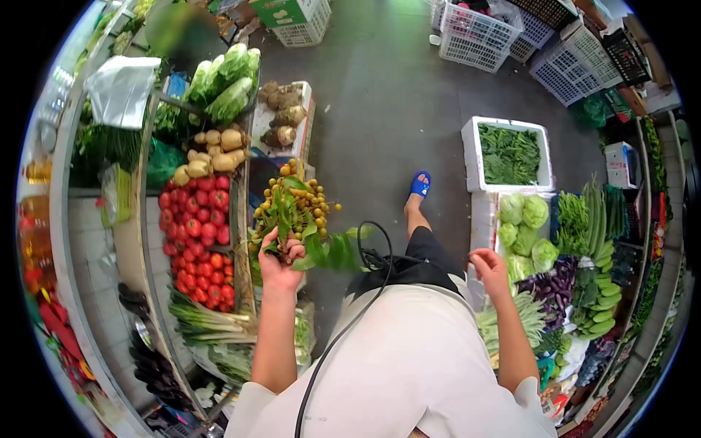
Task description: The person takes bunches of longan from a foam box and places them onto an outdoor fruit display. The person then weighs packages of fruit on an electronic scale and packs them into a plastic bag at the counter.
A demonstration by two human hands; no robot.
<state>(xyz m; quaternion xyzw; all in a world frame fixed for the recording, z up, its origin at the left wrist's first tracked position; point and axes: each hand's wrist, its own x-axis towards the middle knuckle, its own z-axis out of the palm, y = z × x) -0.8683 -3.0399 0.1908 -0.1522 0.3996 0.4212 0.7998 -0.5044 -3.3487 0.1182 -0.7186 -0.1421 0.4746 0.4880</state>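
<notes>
My left hand (280, 259) is closed round the stems of a leafy bunch of longans (316, 204). The small yellow-brown fruits hang beyond my fingers, and green leaves (339, 250) spread out to the right. Whether some of the fruits lie on the stand below, I cannot tell. On the other side, my right hand (491, 271) is raised beside the round green cabbages (524, 237), apart from them. Its fingers are curled with the tips close together; anything between them is too small to make out.
Red tomatoes (197, 212), pale roots (215, 150) and leafy cabbages (232, 84) fill the left stand. To the right are a foam box (473, 157) of greens, purple eggplants (553, 288) and green bananas (602, 299). White crates (478, 40) stand ahead. A black cable (343, 325) crosses my shirt.
</notes>
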